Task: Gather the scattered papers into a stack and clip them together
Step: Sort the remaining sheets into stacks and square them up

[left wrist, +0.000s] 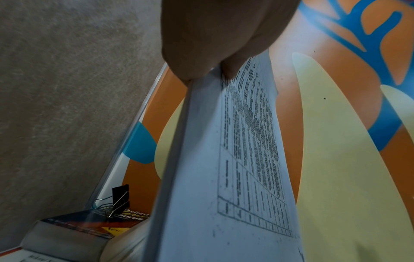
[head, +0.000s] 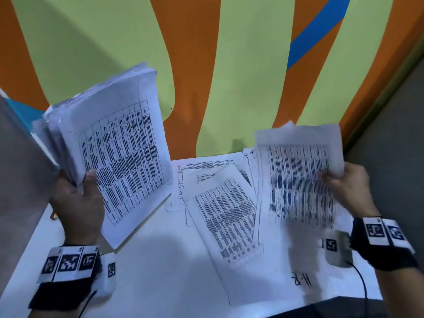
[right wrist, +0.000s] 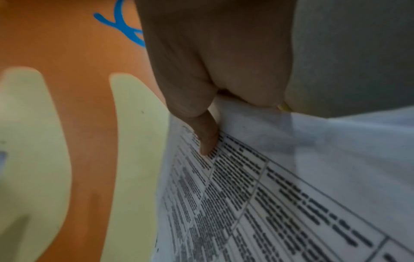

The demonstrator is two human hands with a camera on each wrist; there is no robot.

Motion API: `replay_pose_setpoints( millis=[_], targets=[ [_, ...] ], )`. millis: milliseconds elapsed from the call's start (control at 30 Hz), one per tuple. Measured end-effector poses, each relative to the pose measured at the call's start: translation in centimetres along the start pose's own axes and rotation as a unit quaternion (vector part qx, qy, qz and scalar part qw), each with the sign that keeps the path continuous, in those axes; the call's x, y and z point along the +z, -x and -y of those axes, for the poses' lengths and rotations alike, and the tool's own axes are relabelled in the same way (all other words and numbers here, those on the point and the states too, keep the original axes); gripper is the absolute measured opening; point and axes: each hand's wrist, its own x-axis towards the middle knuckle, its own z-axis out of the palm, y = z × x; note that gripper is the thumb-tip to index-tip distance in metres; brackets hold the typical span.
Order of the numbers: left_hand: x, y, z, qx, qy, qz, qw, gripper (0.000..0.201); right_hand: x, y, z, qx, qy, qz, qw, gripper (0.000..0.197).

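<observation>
Gathering under way, roughly midway by the look of it. Left hand [head: 76,203] holds a thick stack [head: 110,143] upright off the table [head: 160,271], thumb across the printed front sheet and fingers curled round behind; the left wrist view shows the stack's edge clamped between thumb and fingers [left wrist: 233,69]. Right hand [head: 348,187] is raised over the right side of the table, pinching a thinner sheaf [head: 298,177] by its right edge; the thumb [right wrist: 207,136] lies on the printed table grid, the other fingers hidden behind the paper. The sheaf is blurred in the head view, so its sheet count is unclear. Stack and sheaf are well apart, not yet merged. Several loose sheets [head: 227,216] lie fanned and overlapping on the table between the two hands, some skewed, at least one partly under the sheaf. Binder clip [left wrist: 121,199], black with wire handles, sits on a book [left wrist: 94,223] at the far left against the wall, seen only in the left wrist view; untouched. Left to do, as judged: join the sheaf to the stack, collect the table sheets, square the edges, fetch the clip and fasten it.
</observation>
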Motion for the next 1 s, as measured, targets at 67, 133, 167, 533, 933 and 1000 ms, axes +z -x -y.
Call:
replay_pose_setpoints(
  millis=[67,133,167,533,933,1000],
  targets=[
    [0.4,0.2,-0.2,0.002,0.010,0.001,1.000,0.038,-1.3,-0.6,1.1,-0.034,-0.004,-0.020,0.999,0.014],
    [0.8,0.5,-0.4,0.008,0.015,0.009,1.000,0.038,-2.1,-1.0,1.6,-0.067,-0.012,-0.033,0.997,0.017],
    [0.9,0.5,-0.4,0.009,0.012,0.013,1.000,0.037,-2.5,-1.1,1.8,-0.077,-0.022,-0.037,0.996,0.017],
    [3.2,0.8,-2.1,-0.053,0.019,0.070,0.996,0.025,-7.2,-3.4,2.5,0.041,-0.355,-0.080,0.930,0.019],
    [3.7,1.2,-1.3,-0.065,-0.003,0.069,0.995,0.024,11.7,0.1,2.4,0.149,-0.069,0.293,0.942,0.040],
    [2.9,1.0,-0.5,-0.055,-0.015,0.054,0.997,0.023,14.3,0.1,1.4,0.123,0.042,0.322,0.938,0.049]
  ],
)
